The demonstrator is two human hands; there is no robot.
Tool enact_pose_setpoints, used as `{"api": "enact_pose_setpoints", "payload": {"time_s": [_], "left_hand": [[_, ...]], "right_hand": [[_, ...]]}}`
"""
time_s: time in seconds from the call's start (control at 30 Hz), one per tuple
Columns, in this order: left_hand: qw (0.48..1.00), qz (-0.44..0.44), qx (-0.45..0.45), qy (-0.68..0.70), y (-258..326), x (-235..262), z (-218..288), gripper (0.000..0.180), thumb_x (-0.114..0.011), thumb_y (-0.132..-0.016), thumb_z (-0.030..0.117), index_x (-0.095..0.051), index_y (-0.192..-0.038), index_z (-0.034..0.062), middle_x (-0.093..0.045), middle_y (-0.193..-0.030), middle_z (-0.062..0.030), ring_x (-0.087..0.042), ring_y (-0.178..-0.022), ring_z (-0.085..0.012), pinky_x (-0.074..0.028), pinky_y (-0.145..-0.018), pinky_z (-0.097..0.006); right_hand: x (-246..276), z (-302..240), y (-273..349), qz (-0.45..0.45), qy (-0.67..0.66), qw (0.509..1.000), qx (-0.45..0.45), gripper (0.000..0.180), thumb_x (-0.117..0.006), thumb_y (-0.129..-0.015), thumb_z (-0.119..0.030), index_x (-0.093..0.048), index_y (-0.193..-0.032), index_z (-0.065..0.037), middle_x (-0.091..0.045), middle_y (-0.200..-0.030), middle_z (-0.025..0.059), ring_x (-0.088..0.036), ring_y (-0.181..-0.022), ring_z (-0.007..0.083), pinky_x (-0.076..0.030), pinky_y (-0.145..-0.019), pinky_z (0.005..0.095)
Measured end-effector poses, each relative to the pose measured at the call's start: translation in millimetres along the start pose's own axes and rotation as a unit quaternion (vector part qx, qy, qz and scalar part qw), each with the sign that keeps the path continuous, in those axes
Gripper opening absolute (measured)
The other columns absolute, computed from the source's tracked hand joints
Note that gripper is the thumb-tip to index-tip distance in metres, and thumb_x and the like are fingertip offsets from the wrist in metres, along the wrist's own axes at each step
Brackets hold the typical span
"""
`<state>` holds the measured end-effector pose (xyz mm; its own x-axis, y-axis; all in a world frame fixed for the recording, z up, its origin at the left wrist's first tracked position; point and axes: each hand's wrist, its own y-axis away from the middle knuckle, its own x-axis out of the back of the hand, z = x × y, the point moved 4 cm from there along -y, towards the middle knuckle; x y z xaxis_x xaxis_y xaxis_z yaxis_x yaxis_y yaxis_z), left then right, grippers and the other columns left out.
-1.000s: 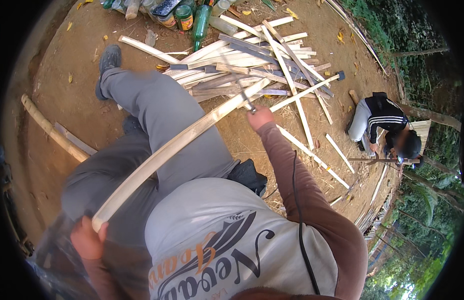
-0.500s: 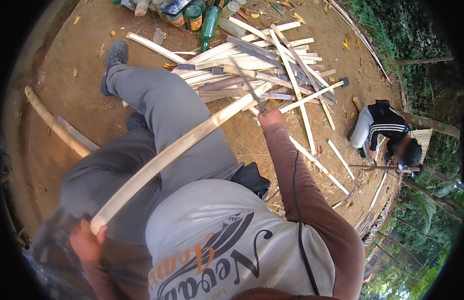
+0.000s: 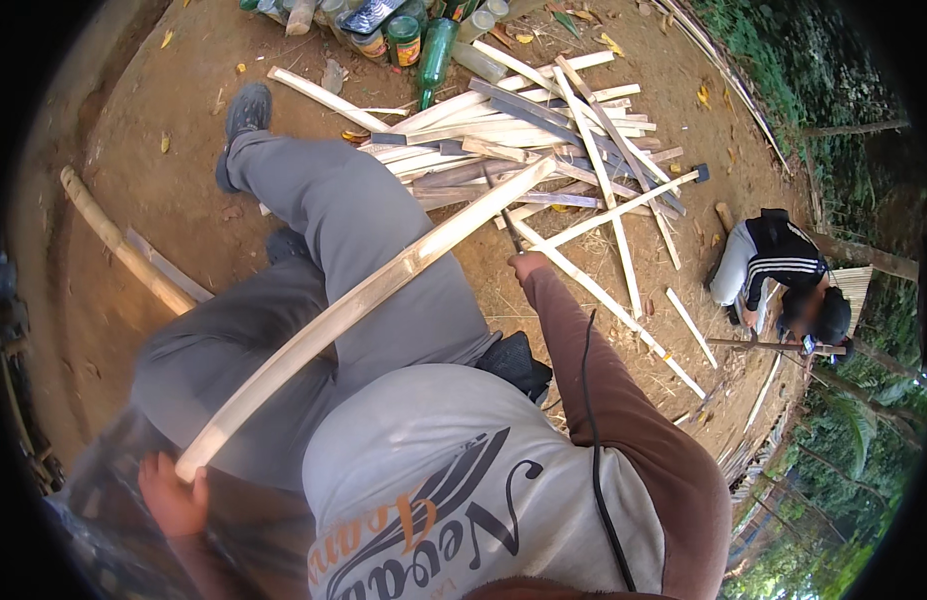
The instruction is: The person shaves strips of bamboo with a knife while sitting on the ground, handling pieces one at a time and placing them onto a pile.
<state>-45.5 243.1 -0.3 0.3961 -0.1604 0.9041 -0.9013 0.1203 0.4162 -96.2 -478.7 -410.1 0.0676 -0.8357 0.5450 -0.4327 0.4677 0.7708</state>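
A long pale bamboo strip (image 3: 313, 326) slopes across my grey-trousered legs, its near end at the lower left and its far end over a pile of strips. My left hand (image 3: 176, 499) is at the near end, which sits between the thumb and the fingers. My right hand (image 3: 526, 267) is closed round the handle of a long, thin-bladed knife (image 3: 512, 232). The blade points up and away, close to the strip's far part; whether it touches the wood I cannot tell.
Several pale and dark strips (image 3: 543, 130) lie crisscrossed on the dirt ahead. Beyond them are jars and a green bottle (image 3: 438, 52). A bamboo pole (image 3: 123, 248) lies at the left. Another person (image 3: 783, 262) crouches at the right. A black cord (image 3: 593, 440) hangs along my right side.
My right hand and the knife have turned slightly, with the blade now nearer the strip's edge. My left hand has shifted a little down at the near end, its fingers looser.
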Motion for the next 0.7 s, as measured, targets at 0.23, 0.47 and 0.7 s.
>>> {"api": "enact_pose_setpoints", "payload": {"time_s": [0.23,0.47,0.7], "left_hand": [[0.974,0.184,-0.096,0.091,-50.1,104.2,159.3,0.066,-0.076,-0.082,0.020,-0.054,-0.141,-0.0002,-0.048,-0.152,-0.0267,-0.043,-0.144,-0.0480,-0.032,-0.121,-0.054],[0.980,0.017,-0.169,0.108,-137.3,21.6,250.7,0.053,-0.080,-0.082,0.053,-0.068,-0.097,0.0034,-0.070,-0.098,-0.0186,-0.069,-0.097,-0.0378,-0.054,-0.084,-0.049],[0.978,0.086,-0.178,0.071,-129.3,6.6,246.9,0.042,-0.078,-0.087,0.049,-0.063,-0.082,0.0097,-0.063,-0.069,-0.0099,-0.067,-0.065,-0.0322,-0.052,-0.056,-0.043]], "right_hand": [[37.8,-51.7,45.1,-0.052,-0.415,0.907,-0.050,0.028,-0.065,-0.097,-0.021,-0.046,-0.079,-0.015,-0.037,-0.055,-0.0022,-0.035,-0.042,0.0133,-0.029,-0.042,0.0342],[46.6,-89.0,75.5,-0.045,-0.477,0.878,-0.012,0.026,-0.065,-0.097,-0.024,-0.046,-0.083,-0.014,-0.038,-0.058,-0.0020,-0.036,-0.044,0.0146,-0.031,-0.044,0.0353],[62.5,-55.7,84.4,0.042,-0.465,0.884,0.003,0.022,-0.065,-0.098,-0.026,-0.053,-0.088,-0.011,-0.044,-0.059,0.0001,-0.043,-0.047,0.0168,-0.038,-0.047,0.0382]]}}
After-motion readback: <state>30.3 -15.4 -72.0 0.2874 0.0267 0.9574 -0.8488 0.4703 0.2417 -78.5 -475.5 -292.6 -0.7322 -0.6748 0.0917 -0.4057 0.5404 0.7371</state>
